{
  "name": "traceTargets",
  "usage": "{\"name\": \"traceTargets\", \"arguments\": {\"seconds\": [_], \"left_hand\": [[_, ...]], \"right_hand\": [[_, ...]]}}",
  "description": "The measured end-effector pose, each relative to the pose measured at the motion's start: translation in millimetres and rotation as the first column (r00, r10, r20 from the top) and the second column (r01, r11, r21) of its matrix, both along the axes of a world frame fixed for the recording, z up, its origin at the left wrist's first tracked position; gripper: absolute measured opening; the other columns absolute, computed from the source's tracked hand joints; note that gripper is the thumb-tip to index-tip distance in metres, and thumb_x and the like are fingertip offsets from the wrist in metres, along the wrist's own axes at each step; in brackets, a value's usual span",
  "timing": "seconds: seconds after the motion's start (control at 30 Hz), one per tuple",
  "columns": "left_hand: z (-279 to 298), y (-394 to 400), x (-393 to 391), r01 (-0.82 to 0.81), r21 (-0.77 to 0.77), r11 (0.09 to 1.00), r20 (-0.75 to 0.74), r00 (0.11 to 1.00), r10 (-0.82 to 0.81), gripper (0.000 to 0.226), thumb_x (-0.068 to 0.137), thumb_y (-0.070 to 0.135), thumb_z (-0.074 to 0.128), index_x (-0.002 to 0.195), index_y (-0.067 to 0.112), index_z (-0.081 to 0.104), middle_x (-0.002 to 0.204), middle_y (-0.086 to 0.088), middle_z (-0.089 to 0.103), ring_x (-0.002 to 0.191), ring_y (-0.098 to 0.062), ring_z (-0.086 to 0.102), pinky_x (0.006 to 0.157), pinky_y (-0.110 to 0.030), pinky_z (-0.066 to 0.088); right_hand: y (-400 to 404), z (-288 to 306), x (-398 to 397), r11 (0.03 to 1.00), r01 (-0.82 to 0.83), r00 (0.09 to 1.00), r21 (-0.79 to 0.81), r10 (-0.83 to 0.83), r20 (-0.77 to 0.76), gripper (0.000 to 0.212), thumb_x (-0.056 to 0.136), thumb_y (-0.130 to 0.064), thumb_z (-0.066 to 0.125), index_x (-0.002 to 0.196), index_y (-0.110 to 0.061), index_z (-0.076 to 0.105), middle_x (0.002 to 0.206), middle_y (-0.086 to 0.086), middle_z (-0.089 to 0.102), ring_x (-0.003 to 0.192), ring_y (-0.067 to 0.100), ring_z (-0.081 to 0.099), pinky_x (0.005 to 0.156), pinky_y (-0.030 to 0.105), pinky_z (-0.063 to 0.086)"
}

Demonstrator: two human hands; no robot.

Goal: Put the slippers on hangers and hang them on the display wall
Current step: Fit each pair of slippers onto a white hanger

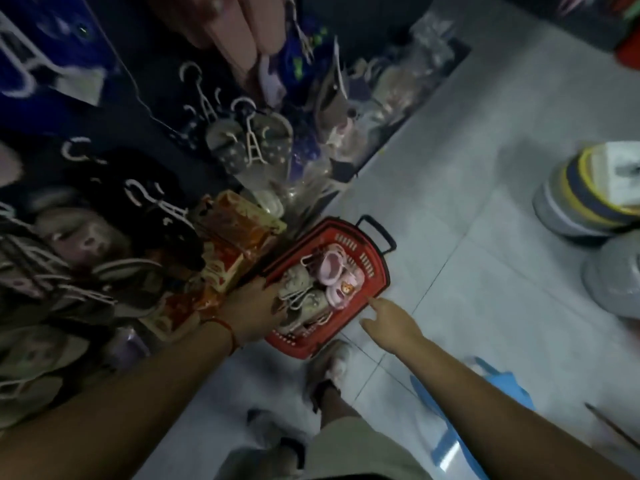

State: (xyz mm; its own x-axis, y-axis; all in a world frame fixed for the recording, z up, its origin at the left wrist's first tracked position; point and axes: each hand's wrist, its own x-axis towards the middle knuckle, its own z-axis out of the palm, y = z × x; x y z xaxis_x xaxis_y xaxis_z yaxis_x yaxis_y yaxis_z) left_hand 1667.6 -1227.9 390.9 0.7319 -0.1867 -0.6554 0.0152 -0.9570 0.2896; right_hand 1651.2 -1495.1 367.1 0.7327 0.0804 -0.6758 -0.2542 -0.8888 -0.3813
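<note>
Reaching down at the centre of the frame, the left hand sits in the red basket on the floor, its fingers among the beige slippers and white hangers; whether it grips them I cannot tell. The right hand hovers beside the rim, forefinger extended, holding nothing. Pink slippers lie just right of the beige pair.

A pale tiled floor carries a red basket and stacked grey tubs.
</note>
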Motion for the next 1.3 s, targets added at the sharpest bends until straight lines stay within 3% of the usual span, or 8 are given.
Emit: {"name": "traceTargets", "arguments": {"seconds": [0.23,0.4,0.53,0.7,0.83,0.93,1.13,1.3], "left_hand": [[-137.7,2.4,28.6,-0.060,0.059,0.996,-0.150,0.986,0.068,0.084,0.081,0.065,0.045,0.152,0.021,0.036,0.139,-0.015,0.053,0.118,-0.037,0.057,0.094,-0.046,0.052],[-278.4,19.9,23.2,-0.247,-0.045,0.968,-0.279,0.933,0.225,0.086,0.073,0.069,0.044,0.149,0.029,0.037,0.143,-0.007,0.054,0.127,-0.032,0.055,0.098,-0.048,0.052],[-352.0,20.2,29.2,-0.399,-0.074,0.914,-0.338,0.872,0.353,0.090,0.079,0.064,0.056,0.155,0.029,0.026,0.154,-0.007,0.045,0.138,-0.033,0.046,0.108,-0.048,0.045],[-412.5,-0.5,53.8,-0.820,-0.094,0.565,-0.565,0.511,0.647,0.065,0.096,0.041,0.063,0.151,0.017,0.038,0.140,0.003,0.050,0.131,-0.018,0.047,0.109,-0.036,0.042],[-446.9,-19.1,62.9,-0.967,0.115,0.227,-0.721,0.076,0.689,0.031,0.098,0.045,0.058,0.104,0.014,0.064,0.110,-0.006,0.074,0.087,-0.018,0.061,0.066,-0.028,0.056],[-470.3,-32.0,63.1,-0.989,0.150,-0.003,-0.792,-0.122,0.598,0.029,0.098,0.044,0.060,0.102,0.016,0.068,0.109,-0.006,0.072,0.087,-0.019,0.064,0.064,-0.032,0.060],[-482.0,-29.7,58.6,-0.969,0.077,-0.235,-0.825,-0.194,0.531,0.030,0.106,0.030,0.045,0.091,0.013,0.065,0.077,0.000,0.070,0.068,-0.013,0.068,0.061,-0.026,0.055],[-447.0,-35.2,49.6,-0.949,0.041,-0.313,-0.799,-0.219,0.560,0.024,0.104,0.025,0.052,0.087,0.012,0.063,0.063,0.002,0.066,0.048,-0.008,0.062,0.045,-0.018,0.050]], "right_hand": [[-1.4,-83.8,20.9,1.000,0.026,0.985,-0.006,-0.027,-0.168,0.053,0.097,-0.029,0.055,0.148,-0.017,0.046,0.148,0.009,0.051,0.135,0.026,0.047,0.108,0.033,0.040],[30.8,-163.1,23.7,0.983,0.171,0.959,0.068,-0.150,-0.241,0.037,0.094,-0.021,0.058,0.131,-0.022,0.062,0.132,-0.001,0.062,0.119,0.019,0.058,0.085,0.022,0.038],[61.6,-246.5,20.0,0.929,0.358,0.892,0.100,-0.308,-0.330,0.019,0.097,-0.017,0.053,0.109,-0.025,0.064,0.104,-0.010,0.066,0.077,0.002,0.059,0.056,0.014,0.041],[92.2,-332.3,24.8,0.813,0.573,0.759,0.108,-0.477,-0.443,0.012,0.102,-0.022,0.052,0.113,-0.024,0.056,0.093,-0.010,0.061,0.076,0.004,0.058,0.060,0.016,0.047],[104.0,-379.6,27.6,0.632,0.771,0.569,0.073,-0.632,-0.526,0.033,0.098,-0.025,0.060,0.129,-0.014,0.056,0.103,0.001,0.065,0.084,0.017,0.065,0.062,0.025,0.050],[107.9,-398.3,33.5,0.462,0.886,0.391,0.042,-0.694,-0.604,0.039,0.097,-0.027,0.063,0.134,-0.019,0.051,0.104,0.005,0.067,0.083,0.019,0.062,0.060,0.025,0.047],[116.4,-403.4,43.7,0.298,0.954,0.252,0.043,-0.711,-0.656,0.042,0.098,-0.037,0.055,0.139,-0.024,0.053,0.105,0.002,0.065,0.077,0.014,0.058,0.059,0.024,0.039],[107.0,-367.3,47.7,0.199,0.980,0.128,-0.008,-0.658,-0.742,0.012,0.100,-0.037,0.052,0.097,-0.029,0.061,0.124,0.014,0.065,0.112,0.026,0.064,0.099,0.040,0.049]]}}
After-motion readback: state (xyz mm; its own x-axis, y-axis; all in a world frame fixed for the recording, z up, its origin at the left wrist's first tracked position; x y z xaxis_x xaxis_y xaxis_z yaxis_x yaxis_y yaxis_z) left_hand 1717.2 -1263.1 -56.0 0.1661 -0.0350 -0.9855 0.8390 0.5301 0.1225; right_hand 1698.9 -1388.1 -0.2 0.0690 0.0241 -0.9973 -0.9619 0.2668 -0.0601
